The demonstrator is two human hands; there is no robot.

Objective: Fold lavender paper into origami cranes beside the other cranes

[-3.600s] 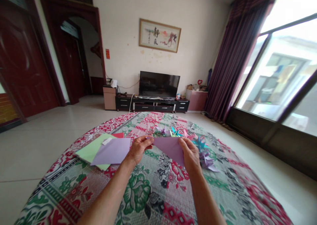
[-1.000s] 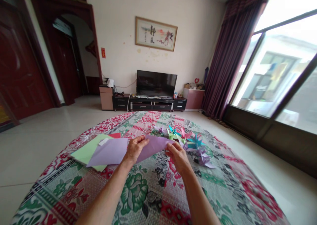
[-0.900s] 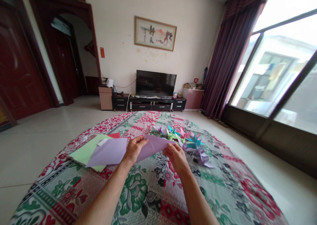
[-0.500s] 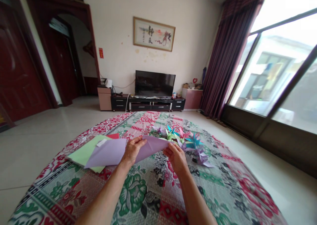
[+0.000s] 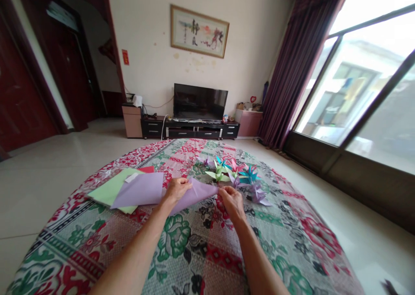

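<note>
- Framed picture, hung on the wall: two large dark brush characters, set one above the other; the upper reads 静, the lower cannot be read with certainty.
- Same picture, left of the large pair: a column of small dark characters, too small to read.
- Red strip, on the wall beside the doorframe: marks resembling vertical writing, too small to read.

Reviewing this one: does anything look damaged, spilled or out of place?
Mainly the wall: yellowish patches below the framed picture look like stains or peeling paint. On the tablecloth, the loose sheets at left lie unevenly stacked, which seems ordinary. No spill shows, and the held purple sheet has no visible tear.
</note>
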